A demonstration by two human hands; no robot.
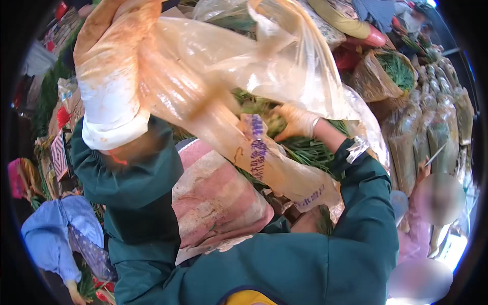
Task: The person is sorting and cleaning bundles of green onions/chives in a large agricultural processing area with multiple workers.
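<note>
My left hand (118,35), in a white glove stained orange-brown, is raised at the upper left, close to the camera. From it a large clear plastic bag (198,66) with purple printing stretches taut to the right; the fingertips are partly out of sight. Inside the bag opening, my right hand (299,122) wears a thin pale glove, its fingers curled around a pale green clump (274,123). Long green leaves (312,150) lie below and around that hand. A striped pink and white cloth (213,198) covers my lap.
A wrapped basket of green leaves (396,71) stands at the upper right, beside several long plastic-wrapped bundles (439,122). Other people sit close by: a person in blue (63,229) at the lower left and a pink-sleeved arm (414,239) at the right.
</note>
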